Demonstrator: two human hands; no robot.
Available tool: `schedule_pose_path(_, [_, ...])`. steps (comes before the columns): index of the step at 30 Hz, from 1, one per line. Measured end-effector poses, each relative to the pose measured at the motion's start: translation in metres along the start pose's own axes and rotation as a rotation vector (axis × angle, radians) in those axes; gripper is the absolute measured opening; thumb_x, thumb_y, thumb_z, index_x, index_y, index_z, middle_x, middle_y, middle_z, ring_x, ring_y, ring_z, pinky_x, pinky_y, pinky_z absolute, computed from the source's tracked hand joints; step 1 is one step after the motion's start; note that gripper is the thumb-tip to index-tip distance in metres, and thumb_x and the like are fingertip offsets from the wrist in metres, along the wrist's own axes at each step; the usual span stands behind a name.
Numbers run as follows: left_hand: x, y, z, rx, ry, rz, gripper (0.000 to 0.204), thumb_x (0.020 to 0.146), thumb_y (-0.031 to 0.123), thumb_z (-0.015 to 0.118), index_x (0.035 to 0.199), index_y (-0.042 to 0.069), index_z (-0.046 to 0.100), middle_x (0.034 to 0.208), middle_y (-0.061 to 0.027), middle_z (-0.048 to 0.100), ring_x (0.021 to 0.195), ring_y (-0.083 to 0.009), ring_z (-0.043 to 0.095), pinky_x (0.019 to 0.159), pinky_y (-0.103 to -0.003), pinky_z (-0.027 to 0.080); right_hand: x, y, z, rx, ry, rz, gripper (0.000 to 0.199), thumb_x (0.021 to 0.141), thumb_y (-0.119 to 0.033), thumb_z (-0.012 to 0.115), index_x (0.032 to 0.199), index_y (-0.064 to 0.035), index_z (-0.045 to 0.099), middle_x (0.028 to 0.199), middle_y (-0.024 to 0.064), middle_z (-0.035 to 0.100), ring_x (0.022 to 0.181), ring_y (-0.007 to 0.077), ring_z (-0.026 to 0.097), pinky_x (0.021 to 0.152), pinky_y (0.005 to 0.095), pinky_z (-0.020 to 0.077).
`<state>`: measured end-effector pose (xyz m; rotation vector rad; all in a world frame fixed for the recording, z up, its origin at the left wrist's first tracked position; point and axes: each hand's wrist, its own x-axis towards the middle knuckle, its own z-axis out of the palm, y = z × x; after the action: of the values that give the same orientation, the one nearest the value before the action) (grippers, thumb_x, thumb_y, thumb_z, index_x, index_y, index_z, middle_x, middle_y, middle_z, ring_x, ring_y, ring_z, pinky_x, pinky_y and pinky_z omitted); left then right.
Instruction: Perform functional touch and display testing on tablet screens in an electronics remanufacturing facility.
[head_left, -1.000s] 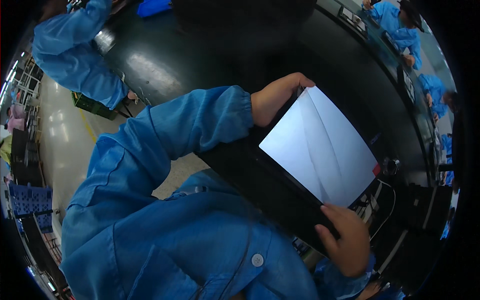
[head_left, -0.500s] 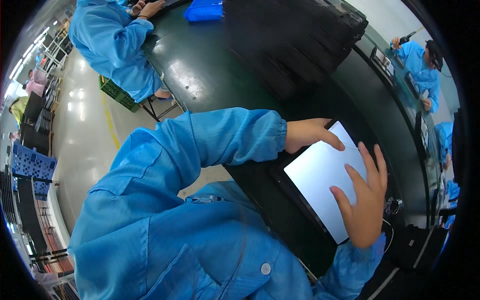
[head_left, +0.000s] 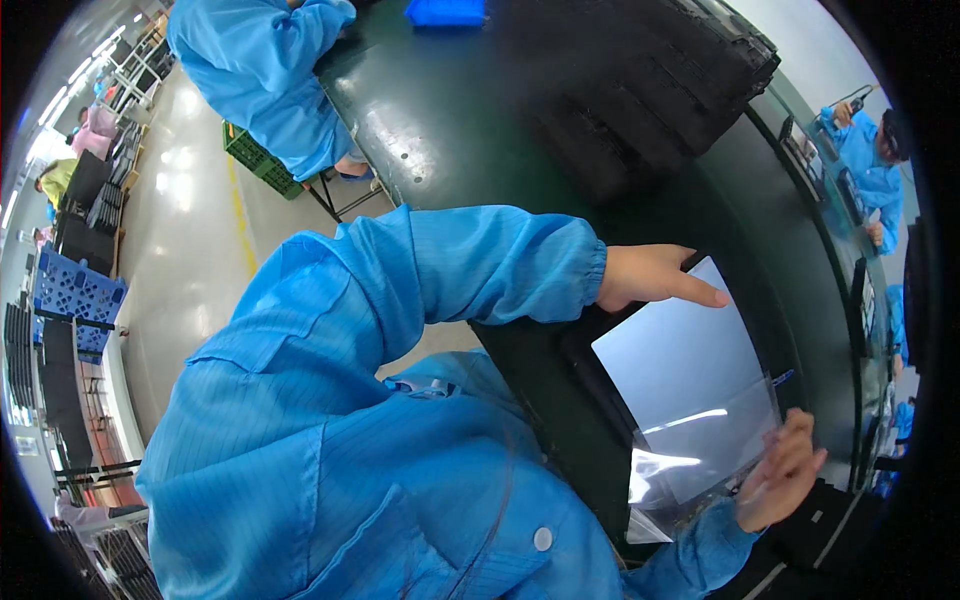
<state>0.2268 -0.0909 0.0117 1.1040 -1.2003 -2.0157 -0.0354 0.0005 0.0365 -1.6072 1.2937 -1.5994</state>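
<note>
A flat, pale silver rectangular panel (head_left: 680, 350) lies tilted over the dark tabletop, a black edge showing beneath it. My left hand (head_left: 655, 277) is closed on the panel's far end, thumb flat across its face and the other fingers mostly out of sight. Over the near end, a clear plastic film (head_left: 665, 465) is lifted and bent back, with bright glare on it. My right hand (head_left: 782, 475), fingers curled together, grips the film's right edge. Just beyond that hand, a small blue thing (head_left: 783, 377) sticks out beside the panel; its kind is unclear.
A large black, ridged stack (head_left: 640, 90) covers the far part of the green table (head_left: 420, 140). Beyond it sits a blue bin (head_left: 445, 12). A person in blue (head_left: 255, 85) works at the far left, near a green crate (head_left: 258, 160). Another person (head_left: 865, 170) is at the right.
My right hand has gone from lying spread on the panel to gripping the film near its lower right, and the film's near end has come up. My left hand stays on the far end.
</note>
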Motion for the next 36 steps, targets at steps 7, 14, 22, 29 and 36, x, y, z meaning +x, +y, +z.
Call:
schedule_pose_path(7, [0.005, -0.002, -0.002, -0.088, -0.176, 0.0, 0.07, 0.069, 0.02, 0.07, 0.123, -0.003, 0.033, 0.12, -0.0192, 0.045, 0.109, -0.03, 0.046, 0.092, -0.04, 0.037, 0.019, 0.023, -0.107, 1.283, -0.38, 0.087, 0.029, 0.085, -0.012, 0.043, 0.059, -0.0086, 0.032, 0.059, 0.013, 0.04, 0.1, 0.0277, 0.041, 0.109, 0.0421, 0.0066])
schedule_pose_path(14, [0.008, -0.006, -0.003, -0.02, -0.189, 0.053, 0.056, 0.068, 0.012, 0.067, 0.115, -0.003, 0.041, 0.11, -0.0179, 0.051, 0.1, -0.0277, 0.052, 0.086, -0.037, 0.042, 0.012, 0.011, -0.112, 1.313, 0.165, 0.1, 0.039, 0.082, -0.012, 0.04, 0.051, -0.017, 0.019, 0.047, 0.0037, 0.019, 0.073, 0.0188, 0.03, 0.074, 0.0346, 0.0245])
schedule_pose_path(22, [0.03, -0.022, -0.006, -0.005, -0.098, 0.061, 0.049, 0.076, 0.034, 0.065, 0.108, 0.001, 0.049, 0.103, -0.0145, 0.056, 0.091, -0.0223, 0.057, 0.08, -0.034, 0.047, 0.007, 0.006, -0.101, 1.3, 0.056, 0.078, 0.039, 0.081, -0.014, 0.039, 0.05, -0.0173, 0.015, 0.045, 0.0033, 0.017, 0.072, 0.018, 0.031, 0.075, 0.0338, 0.025])
schedule_pose_path(29, [0.004, 0.0, 0.005, -0.19, 0.039, -0.061, 0.058, 0.082, 0.058, 0.042, 0.103, 0.005, 0.055, 0.104, -0.0129, 0.056, 0.089, -0.0213, 0.057, 0.08, -0.034, 0.046, -0.004, -0.008, -0.057, 1.171, -0.067, 0.142, 0.04, 0.08, -0.015, 0.043, 0.047, -0.0153, 0.02, 0.049, 0.0037, 0.025, 0.073, 0.0193, 0.031, 0.077, 0.0339, 0.0254])
schedule_pose_path(36, [0.007, -0.001, 0.003, -0.238, 0.023, -0.085, 0.058, 0.082, 0.058, 0.041, 0.101, 0.006, 0.056, 0.101, -0.0123, 0.058, 0.085, -0.0215, 0.057, 0.076, -0.037, 0.046, -0.03, 0.005, -0.052, 0.635, -0.147, 0.003, 0.034, 0.088, -0.027, 0.033, 0.058, -0.0102, 0.032, 0.078, 0.009, 0.041, 0.101, 0.026, 0.039, 0.101, 0.0406, 0.0212])
